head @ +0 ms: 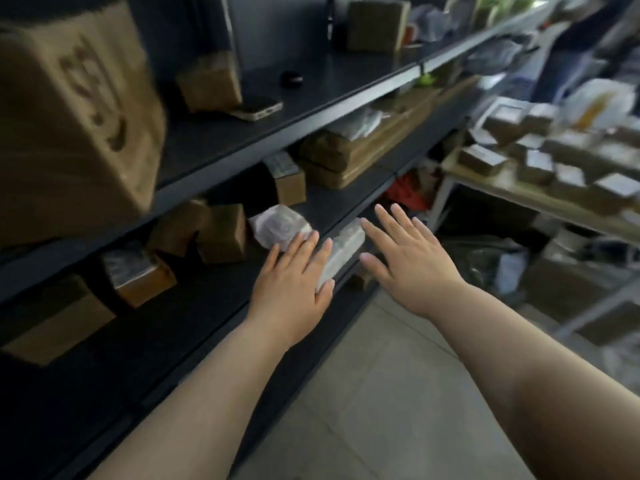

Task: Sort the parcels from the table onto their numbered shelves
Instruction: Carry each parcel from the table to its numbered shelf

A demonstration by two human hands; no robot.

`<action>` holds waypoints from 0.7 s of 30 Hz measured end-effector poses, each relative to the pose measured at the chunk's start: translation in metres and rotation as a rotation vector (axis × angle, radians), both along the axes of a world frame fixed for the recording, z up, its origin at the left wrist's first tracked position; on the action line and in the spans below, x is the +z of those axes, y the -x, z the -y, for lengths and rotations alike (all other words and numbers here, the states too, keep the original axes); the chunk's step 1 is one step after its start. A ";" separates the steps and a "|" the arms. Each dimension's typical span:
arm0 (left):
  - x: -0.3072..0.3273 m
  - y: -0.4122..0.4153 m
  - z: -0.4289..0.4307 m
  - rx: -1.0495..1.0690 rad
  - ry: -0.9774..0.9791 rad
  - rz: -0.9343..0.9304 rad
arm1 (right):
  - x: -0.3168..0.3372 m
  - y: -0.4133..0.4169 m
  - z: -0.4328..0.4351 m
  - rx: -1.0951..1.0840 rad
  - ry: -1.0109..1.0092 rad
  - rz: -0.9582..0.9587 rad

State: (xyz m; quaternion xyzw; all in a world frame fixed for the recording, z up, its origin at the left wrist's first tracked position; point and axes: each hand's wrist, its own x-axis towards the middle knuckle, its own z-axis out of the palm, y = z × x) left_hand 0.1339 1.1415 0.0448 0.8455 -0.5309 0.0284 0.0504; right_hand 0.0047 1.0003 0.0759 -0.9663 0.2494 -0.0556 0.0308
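Observation:
A small parcel (346,249) with a pale label lies at the front edge of the dark shelf (207,306). My left hand (294,285) lies flat with straight fingers against the parcel's left side. My right hand (405,258) hovers just right of it, fingers spread and straight, holding nothing. A white plastic-wrapped parcel (280,226) sits just behind my left fingertips. The table (519,192) at the right carries several brown parcels (540,164).
Dark shelves run along the left with brown boxes (221,233), a large cardboard box (76,112) and a phone (259,110) on the upper shelf. Bags and boxes crowd the floor under the table. A person stands at the far right. Pale floor tiles lie below my arms.

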 end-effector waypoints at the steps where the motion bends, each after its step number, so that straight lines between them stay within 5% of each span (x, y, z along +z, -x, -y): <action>1: -0.001 -0.001 0.014 -0.046 -0.001 -0.002 | -0.001 0.007 0.006 -0.048 -0.010 -0.001; 11: 0.000 0.065 0.181 -0.498 0.008 0.016 | -0.016 0.106 0.091 -0.469 -0.068 0.029; 21: 0.006 0.126 0.374 -0.595 0.004 0.056 | -0.025 0.177 0.261 -0.619 -0.166 0.092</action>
